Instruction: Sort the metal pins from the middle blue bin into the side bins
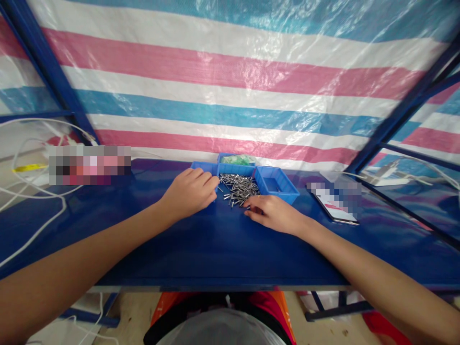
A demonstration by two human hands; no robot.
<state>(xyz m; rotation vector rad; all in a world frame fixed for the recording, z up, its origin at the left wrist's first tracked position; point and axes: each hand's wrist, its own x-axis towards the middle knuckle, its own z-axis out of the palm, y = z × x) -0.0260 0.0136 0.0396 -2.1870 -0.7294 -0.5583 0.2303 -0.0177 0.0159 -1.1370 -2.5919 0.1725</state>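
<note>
A loose pile of silver metal rivets spills from the open front of the middle blue bin onto the blue table. At the pile's near right edge, my right hand has thumb and forefinger closed around a small dark piece, apparently one of the rivets. My left hand is closed, with its fingertips pinched beside the pile's left side. It covers much of the left blue bin; what its fingers hold, if anything, is hidden.
Right of the pile sits another blue bin. Behind is a bin with a green-tinted plastic bag. A phone lies to the right. White cables loop at left; a striped sheet hangs behind the blue table.
</note>
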